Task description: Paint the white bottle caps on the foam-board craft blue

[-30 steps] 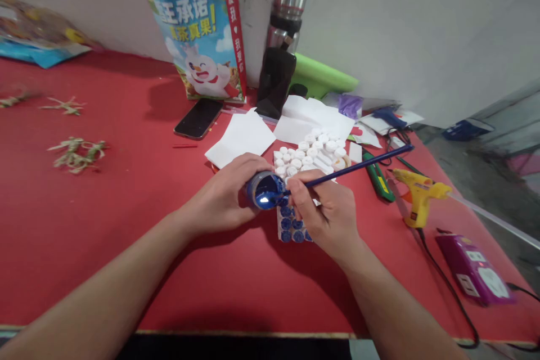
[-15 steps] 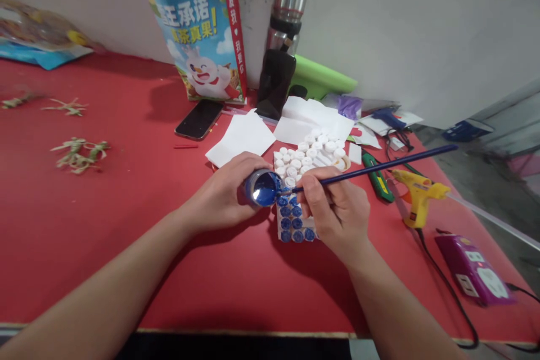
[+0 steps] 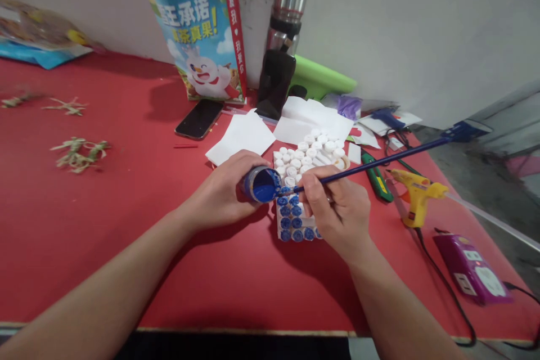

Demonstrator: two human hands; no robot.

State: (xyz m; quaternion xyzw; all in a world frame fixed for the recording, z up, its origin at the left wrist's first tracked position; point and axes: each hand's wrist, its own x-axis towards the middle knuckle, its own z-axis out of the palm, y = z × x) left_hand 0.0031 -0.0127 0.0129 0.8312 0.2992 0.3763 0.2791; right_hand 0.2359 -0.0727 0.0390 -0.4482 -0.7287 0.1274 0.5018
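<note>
My left hand [image 3: 228,188] is wrapped round a small jar of blue paint [image 3: 262,184], tipped so its mouth faces right and toward me. Between the fingers and thumb of my right hand [image 3: 337,211] is a long blue paintbrush [image 3: 379,162]; its tip is at the jar's rim. Beneath both hands lies a piece covered in small paper rolls [image 3: 291,171]. The rolls at its near left edge [image 3: 286,223] are painted blue, while those farther back are white. My right hand hides part of this piece.
White paper sheets [image 3: 241,138] and a phone [image 3: 199,119] lie behind. To the right are a yellow glue gun [image 3: 417,194], a green utility knife [image 3: 378,179] and a purple power strip [image 3: 472,270]. A printed bag [image 3: 206,39] and a steel flask [image 3: 286,14] stand against the wall.
The jar is tipped further to the right, and the paint surface inside has shifted. The brush has tilted slightly, with its tip still at the rim.
</note>
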